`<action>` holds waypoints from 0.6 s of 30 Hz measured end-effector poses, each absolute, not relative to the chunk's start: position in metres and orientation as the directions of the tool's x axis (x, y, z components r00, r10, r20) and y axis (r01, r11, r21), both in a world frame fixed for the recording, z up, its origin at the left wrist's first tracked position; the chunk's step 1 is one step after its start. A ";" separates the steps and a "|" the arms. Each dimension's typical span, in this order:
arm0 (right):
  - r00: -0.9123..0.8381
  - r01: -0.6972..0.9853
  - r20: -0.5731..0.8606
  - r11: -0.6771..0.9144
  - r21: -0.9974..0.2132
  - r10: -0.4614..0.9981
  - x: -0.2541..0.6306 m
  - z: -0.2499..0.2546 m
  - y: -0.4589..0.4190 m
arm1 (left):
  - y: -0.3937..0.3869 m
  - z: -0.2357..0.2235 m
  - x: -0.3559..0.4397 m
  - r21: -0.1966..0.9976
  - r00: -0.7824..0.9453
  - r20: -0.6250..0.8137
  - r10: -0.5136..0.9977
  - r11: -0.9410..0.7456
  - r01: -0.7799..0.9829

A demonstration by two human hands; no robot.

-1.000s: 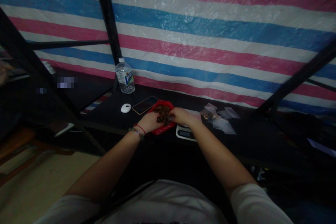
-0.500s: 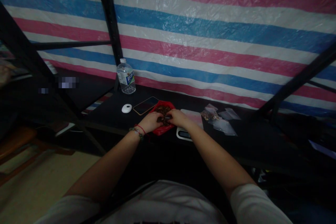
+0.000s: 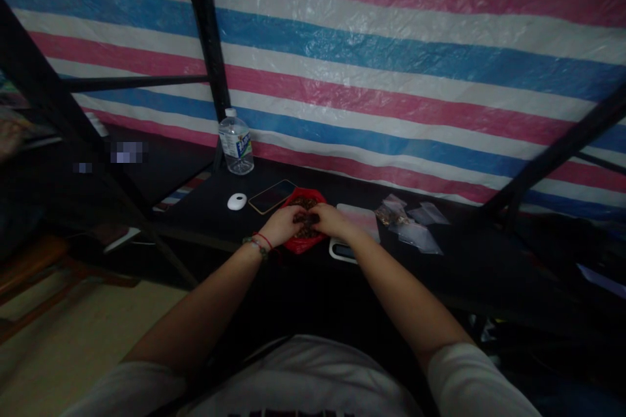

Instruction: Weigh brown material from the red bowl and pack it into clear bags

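A red plastic bag (image 3: pixel 300 244) full of small brown pieces lies open on the black table (image 3: pixel 210 208). My left hand (image 3: pixel 280 226) and my right hand (image 3: pixel 328 219) meet over the bag, fingers curled and pinched together in the brown pieces. What the fingertips hold is too small and dark to make out. A red string and a beaded bracelet circle my left wrist. A white kitchen scale (image 3: pixel 357 225) sits just right of the bag, partly under my right wrist.
Several small clear zip bags (image 3: pixel 411 221) lie right of the scale. A phone (image 3: pixel 271 195), a white oval object (image 3: pixel 237 201) and a water bottle (image 3: pixel 236 142) stand to the left. Black frame bars and a striped tarp are behind.
My right hand has slid left off the scale and closer to my left hand above the bag. The scale's top shows more now.
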State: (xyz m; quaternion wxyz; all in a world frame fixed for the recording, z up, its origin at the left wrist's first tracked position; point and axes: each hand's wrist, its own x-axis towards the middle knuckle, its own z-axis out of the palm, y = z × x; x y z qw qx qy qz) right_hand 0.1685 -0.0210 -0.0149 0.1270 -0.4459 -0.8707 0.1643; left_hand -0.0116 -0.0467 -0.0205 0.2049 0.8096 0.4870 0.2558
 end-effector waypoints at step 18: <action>-0.361 0.347 0.203 0.333 -0.877 0.910 0.167 -0.025 -0.022 | -0.044 -0.018 -0.015 0.670 0.318 0.409 0.855 -0.518 0.531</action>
